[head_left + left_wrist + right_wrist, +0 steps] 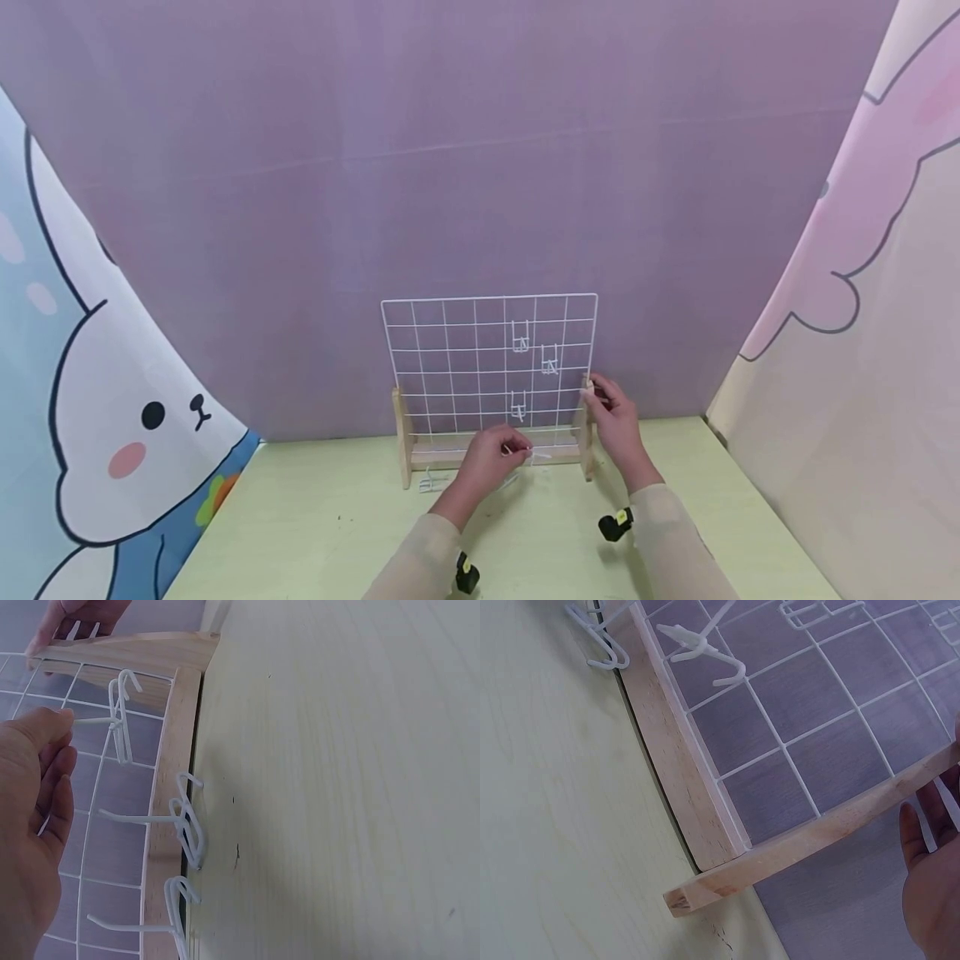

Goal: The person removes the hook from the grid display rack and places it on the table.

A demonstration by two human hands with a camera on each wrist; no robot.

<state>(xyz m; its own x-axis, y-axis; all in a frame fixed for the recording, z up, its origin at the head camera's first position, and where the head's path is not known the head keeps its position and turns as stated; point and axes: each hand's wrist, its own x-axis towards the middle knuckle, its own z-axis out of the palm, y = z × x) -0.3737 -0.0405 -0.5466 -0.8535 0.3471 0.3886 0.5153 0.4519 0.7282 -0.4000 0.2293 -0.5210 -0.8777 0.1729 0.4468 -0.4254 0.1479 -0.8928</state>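
A white wire hook [120,727] is pinched by its stem between the thumb and fingertips of my left hand [491,458]. It is in front of the lower part of a white wire grid [489,297], and I cannot tell whether it touches the wires. My right hand [618,425] grips the upper part of the right wooden upright [586,442], with some fingers behind it in the right wrist view. Three similar hooks hang on the grid's right half: an upper hook [521,337], a middle hook [550,360] and a lower hook [518,406].
Two more hooks, one nearer [187,825] and one farther left [174,915], lie on the table [300,517] before the wooden base bar [161,862]. A left upright [405,437] supports the grid's other side. A purple cloth [480,167] hangs behind.
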